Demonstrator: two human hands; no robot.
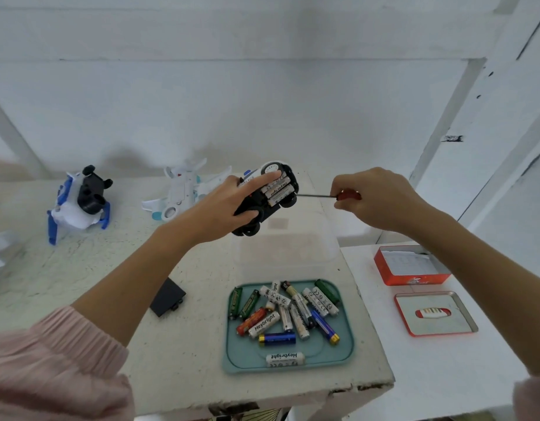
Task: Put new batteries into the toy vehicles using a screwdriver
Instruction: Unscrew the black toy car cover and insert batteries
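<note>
While the left hand (229, 205) grips the upturned toy car (267, 197) above the table (80, 275), exposing 3 fitted batteries (278, 189), the right hand (375, 197) clasps the screwdriver (329, 195), tip at the compartment edge; its black cover (167, 297) lies aside; spare cells fill the tray (232, 354).

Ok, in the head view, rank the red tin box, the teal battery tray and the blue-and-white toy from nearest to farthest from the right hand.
From the right hand:
1. Red tin box, just below it on the right-hand table.
2. Teal battery tray, lower, toward the middle.
3. Blue-and-white toy, far across on the left.
</note>
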